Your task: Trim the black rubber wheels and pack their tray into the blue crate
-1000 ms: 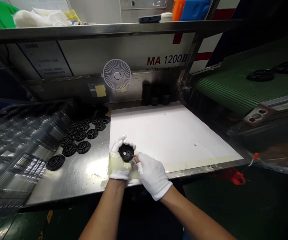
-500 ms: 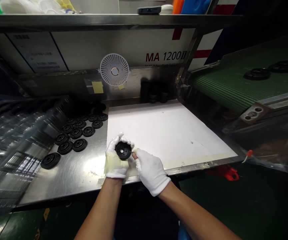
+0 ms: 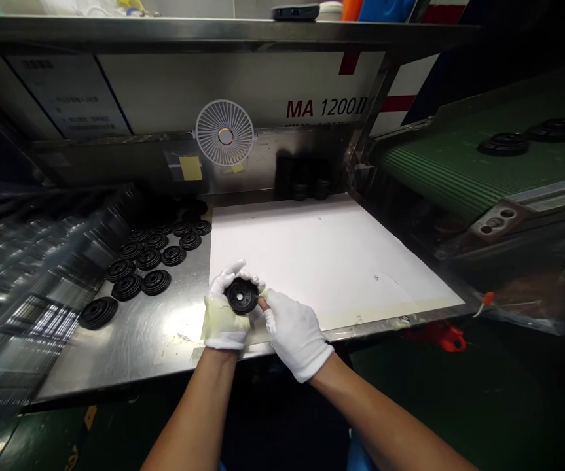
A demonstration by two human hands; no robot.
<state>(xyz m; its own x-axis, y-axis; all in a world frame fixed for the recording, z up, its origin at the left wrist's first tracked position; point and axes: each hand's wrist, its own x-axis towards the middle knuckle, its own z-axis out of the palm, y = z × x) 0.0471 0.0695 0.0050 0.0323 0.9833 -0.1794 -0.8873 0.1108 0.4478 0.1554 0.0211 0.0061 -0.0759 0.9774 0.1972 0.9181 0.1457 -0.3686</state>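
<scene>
From the head view, the white-gloved left hand (image 3: 226, 314) is cupping a black ribbed rubber disc (image 3: 241, 295) over the steel table (image 3: 149, 333), while the gloved right hand (image 3: 294, 335) is pinching its rim with closed fingertips (image 3: 264, 303) (the machine panel (image 3: 326, 108) behind is reading "MA 1200II").

1. My left glove (image 3: 224, 322): white cotton, banded with yellowish tape.
2. My right glove (image 3: 296, 337): plain white.
3. Held rubber disc (image 3: 249, 296): black, pale centre hole.
4. Loose rubber discs (image 3: 148, 259): black, concentric ribs.
5. Conveyor belt (image 3: 459, 160): green, fine parallel stripes.
6. Fan guard (image 3: 224, 133): white, radial spokes.
7. Machine panel (image 3: 243, 91): white, red bars and lettering.
</scene>
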